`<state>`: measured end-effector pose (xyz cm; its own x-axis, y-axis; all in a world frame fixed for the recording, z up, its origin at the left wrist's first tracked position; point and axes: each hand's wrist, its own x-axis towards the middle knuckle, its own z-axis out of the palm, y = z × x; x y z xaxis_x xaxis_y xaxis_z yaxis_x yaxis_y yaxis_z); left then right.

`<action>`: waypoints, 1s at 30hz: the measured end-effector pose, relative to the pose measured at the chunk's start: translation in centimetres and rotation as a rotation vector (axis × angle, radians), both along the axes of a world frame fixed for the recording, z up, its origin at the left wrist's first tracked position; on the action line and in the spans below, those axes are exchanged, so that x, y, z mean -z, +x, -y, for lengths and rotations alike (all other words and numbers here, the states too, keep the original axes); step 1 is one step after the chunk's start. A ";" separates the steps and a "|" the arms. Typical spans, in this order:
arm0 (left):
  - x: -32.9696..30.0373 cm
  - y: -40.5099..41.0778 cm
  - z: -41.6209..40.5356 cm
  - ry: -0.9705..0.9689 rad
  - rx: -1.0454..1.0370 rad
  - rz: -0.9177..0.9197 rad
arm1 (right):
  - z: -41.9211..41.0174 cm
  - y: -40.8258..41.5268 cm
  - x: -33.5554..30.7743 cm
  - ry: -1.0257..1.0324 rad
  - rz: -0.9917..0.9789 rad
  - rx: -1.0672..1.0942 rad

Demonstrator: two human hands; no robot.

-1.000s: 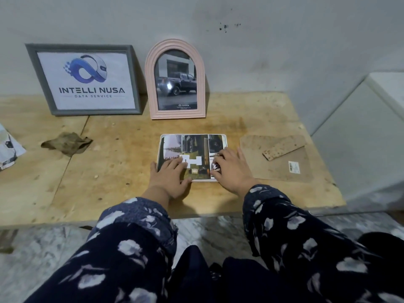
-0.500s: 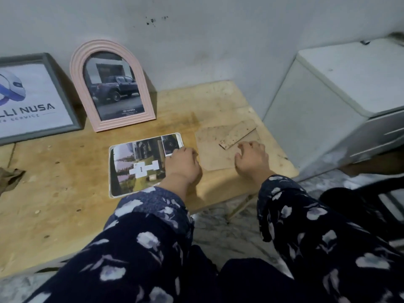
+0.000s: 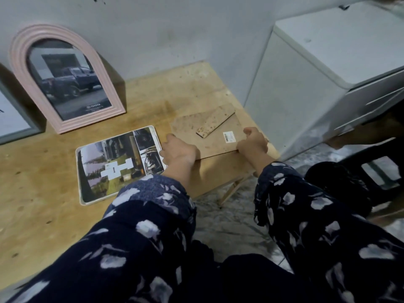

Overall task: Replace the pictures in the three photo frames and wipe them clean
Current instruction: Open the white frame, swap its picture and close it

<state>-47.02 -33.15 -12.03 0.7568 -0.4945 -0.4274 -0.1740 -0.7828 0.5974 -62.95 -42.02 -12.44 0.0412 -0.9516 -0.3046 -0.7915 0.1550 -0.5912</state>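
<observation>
Pretty dim room: scuffed grey wall behind a worn wooden table, marbled floor underneath, and a white cabinet sitting just right.

Both hands have left the flat white frame. The left hand now rests at the near left corner of the brown backing board, and the right hand curls over its near right edge. The view has swung right.
</observation>
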 end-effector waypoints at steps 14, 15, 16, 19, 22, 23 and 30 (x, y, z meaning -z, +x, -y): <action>-1.4 7.8 -4.9 -0.128 -0.098 0.097 | -3.0 5.6 -2.2 0.101 0.385 -0.066; -1.7 8.3 -5.8 -0.135 -0.109 0.114 | -3.5 6.4 -2.3 0.095 0.376 -0.098; -2.0 9.0 -7.0 -0.141 -0.133 0.117 | -4.1 7.4 -2.4 0.088 0.346 -0.147; -2.4 10.8 -10.3 -0.185 -0.171 0.135 | -5.9 9.9 -2.4 0.060 0.297 -0.243; -2.4 12.1 -13.1 -0.179 -0.197 0.143 | -7.5 11.9 -2.2 0.078 0.286 -0.290; -2.4 12.5 -14.0 -0.162 -0.205 0.150 | -8.1 12.6 -2.2 0.080 0.278 -0.320; -1.2 14.0 -18.4 -0.040 -0.184 0.244 | -10.6 15.4 -2.0 0.055 0.178 -0.447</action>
